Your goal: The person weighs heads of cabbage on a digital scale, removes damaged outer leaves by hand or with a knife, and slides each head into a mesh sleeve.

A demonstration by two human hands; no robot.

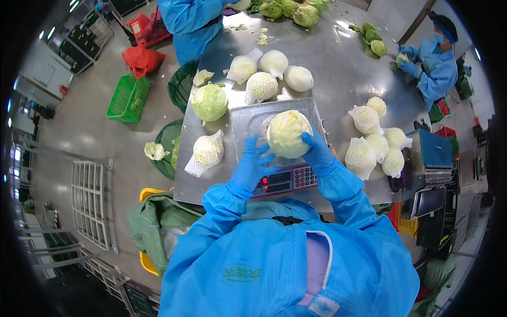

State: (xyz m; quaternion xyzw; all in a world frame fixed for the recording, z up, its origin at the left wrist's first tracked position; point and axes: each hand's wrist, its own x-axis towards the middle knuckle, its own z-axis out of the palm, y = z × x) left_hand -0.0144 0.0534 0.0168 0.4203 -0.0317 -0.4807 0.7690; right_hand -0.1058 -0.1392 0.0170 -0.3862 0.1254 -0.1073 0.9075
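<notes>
My right hand (317, 149), in a blue glove, grips the right side of a bare pale cabbage (289, 134) above the metal plate of a digital scale (245, 123). My left hand (253, 164), gloved too, is apart from the cabbage at its lower left, fingers spread and holding nothing. It partly covers the scale's display (277, 182). Beyond the plate lie several cabbages in white foam nets (261, 86). To the left are a bare green cabbage (210, 103) and one netted cabbage (206, 151). Several more netted cabbages (376, 146) lie to the right.
The steel table (336, 75) bears leafy cabbages (289, 12) at its far side. One co-worker (194, 27) stands at the far left edge, another (437, 67) at the right. Green net baskets (168, 134) adjoin the left edge; a blue box (433, 148) stands right.
</notes>
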